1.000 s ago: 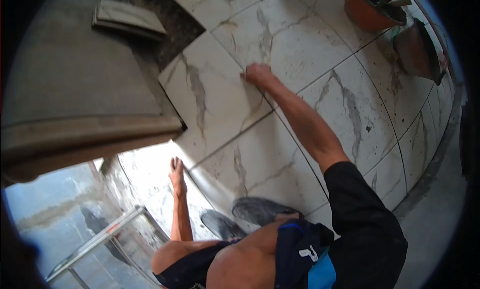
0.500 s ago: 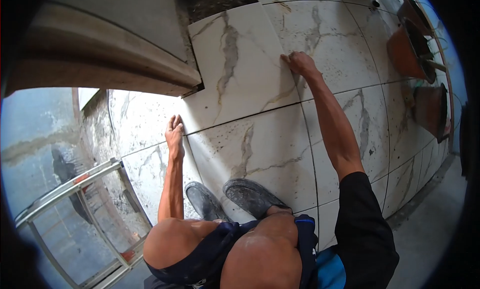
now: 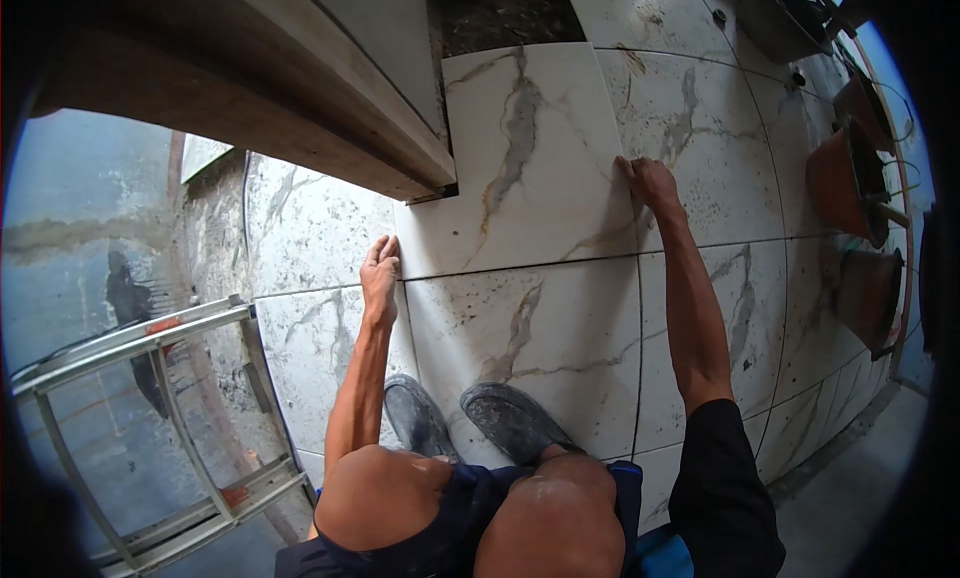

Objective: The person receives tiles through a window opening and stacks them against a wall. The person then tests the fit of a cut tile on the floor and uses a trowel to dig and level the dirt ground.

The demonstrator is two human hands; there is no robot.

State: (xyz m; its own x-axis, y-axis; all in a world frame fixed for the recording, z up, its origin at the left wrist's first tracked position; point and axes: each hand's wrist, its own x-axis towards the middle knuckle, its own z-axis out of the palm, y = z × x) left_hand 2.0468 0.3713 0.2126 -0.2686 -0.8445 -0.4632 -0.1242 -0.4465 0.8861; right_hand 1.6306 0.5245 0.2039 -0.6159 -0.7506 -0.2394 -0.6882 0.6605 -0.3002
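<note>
A white marble-patterned floor tile point(image 3: 560, 128) with grey veins lies between my hands, its far left side running along the base of a wooden post. My left hand point(image 3: 380, 280) is at the tile's near left edge, fingers stretched forward and fingertips touching there. At the right edge, beside the joint with the neighbouring tile point(image 3: 700, 128), my right hand point(image 3: 652, 188) is closed, its fingers curled and the foremost fingertips against the edge. Whether those fingertips reach under the tile is hidden. A dark joint separates it from the nearer tile point(image 3: 570, 358).
The wooden post point(image 3: 330, 118) rises at upper left. Beyond the tile is a dark, rough bed point(image 3: 520, 18). A metal ladder-like frame point(image 3: 170, 348) stands at left. Plant pots point(image 3: 845, 188) line the right side. My dark shoes point(image 3: 510, 418) rest on the nearer tiles.
My view has shifted, so the tile, hands and post appear farther right, with the tile and hands lower. Both hands keep about the same places at the tile's edges.
</note>
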